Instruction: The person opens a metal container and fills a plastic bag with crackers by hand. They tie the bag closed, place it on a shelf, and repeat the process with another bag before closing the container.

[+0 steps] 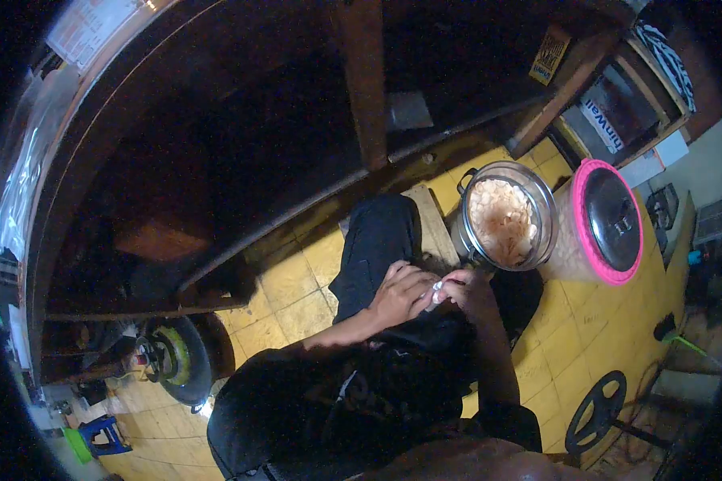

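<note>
Over my lap, my left hand [403,293] and my right hand [467,290] meet. Between their fingertips is a small whitish piece [437,290], too small to make out its kind. My left fingers are curled and pressed together around its near side. My right thumb and fingers pinch it from the other side. Just beyond my right hand stands a metal pot [547,210] with dark handles. Many pale, thin pieces [497,210] fill it, with a brownish patch in the middle.
Right of the pot stands a large clear tub with a pink-rimmed lid [640,240]. A wooden shelf frame [365,88] runs along the far side. On the yellow tiled floor [297,301] are a dark wheel [598,413], a green-handled brush [682,341] and a blue stool [104,437].
</note>
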`<state>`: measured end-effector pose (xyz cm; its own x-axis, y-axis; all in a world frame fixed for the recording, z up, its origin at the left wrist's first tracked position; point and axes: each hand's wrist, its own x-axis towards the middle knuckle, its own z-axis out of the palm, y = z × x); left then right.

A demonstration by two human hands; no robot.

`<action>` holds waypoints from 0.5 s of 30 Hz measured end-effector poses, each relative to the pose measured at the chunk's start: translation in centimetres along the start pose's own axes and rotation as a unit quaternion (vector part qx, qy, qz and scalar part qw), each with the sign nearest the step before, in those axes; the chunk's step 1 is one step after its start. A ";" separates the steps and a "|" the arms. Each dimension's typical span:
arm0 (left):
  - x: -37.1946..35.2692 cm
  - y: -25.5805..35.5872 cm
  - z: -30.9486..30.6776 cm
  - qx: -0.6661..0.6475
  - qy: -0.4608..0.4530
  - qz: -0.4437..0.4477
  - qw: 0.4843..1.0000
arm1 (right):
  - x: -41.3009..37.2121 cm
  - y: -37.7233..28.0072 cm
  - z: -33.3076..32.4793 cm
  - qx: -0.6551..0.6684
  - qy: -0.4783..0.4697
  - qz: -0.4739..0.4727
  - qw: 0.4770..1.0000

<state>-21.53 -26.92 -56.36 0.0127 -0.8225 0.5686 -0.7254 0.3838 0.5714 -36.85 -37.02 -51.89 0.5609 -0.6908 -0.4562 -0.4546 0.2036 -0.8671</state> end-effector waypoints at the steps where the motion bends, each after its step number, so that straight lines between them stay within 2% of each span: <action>1: -0.4 -0.1 0.0 0.006 -0.016 0.012 1.000 | 0.1 0.1 -0.2 -0.017 -0.034 0.012 0.999; 3: -0.7 0.3 0.1 0.011 -0.014 0.004 1.000 | 0.5 1.0 -0.5 -0.032 -0.067 0.025 0.997; 5: -0.7 0.6 0.0 0.016 -0.010 -0.006 1.000 | 1.1 2.9 -0.6 0.049 -0.125 -0.033 0.990; 8: -0.3 0.9 -0.6 0.033 0.000 -0.005 0.999 | 0.4 1.1 -0.9 0.039 -0.126 -0.024 0.991; 9: 0.1 0.9 -1.3 0.042 -0.023 -0.003 0.999 | 0.6 0.7 -0.9 0.039 -0.124 -0.024 0.991; 11: 0.8 0.4 -3.1 0.051 -0.047 0.000 0.998 | 1.4 -0.2 -1.0 0.075 -0.190 -0.033 0.978; 12: 1.1 -0.1 -4.4 0.053 -0.059 -0.023 0.997 | 2.3 -0.9 -0.9 0.077 -0.189 -0.035 0.978; 13: 1.4 -0.9 -5.7 0.055 -0.072 -0.046 0.995 | 3.6 -2.0 -0.5 0.038 -0.184 -0.078 0.979; 14: 1.7 -2.3 -6.8 0.063 -0.036 -0.073 0.995 | 5.1 -3.2 -0.1 -0.002 -0.179 -0.121 0.977; 15: 3.0 -2.6 -9.0 0.027 0.036 -0.097 0.994 | 7.0 -4.6 0.7 0.026 -0.102 -0.231 0.967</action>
<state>-13.37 -26.63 -50.80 0.2040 -0.8455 0.4936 -0.7405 0.1965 0.6427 -30.38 -42.33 -51.26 0.8226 -0.5669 -0.0433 -0.0908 -0.0558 -0.9943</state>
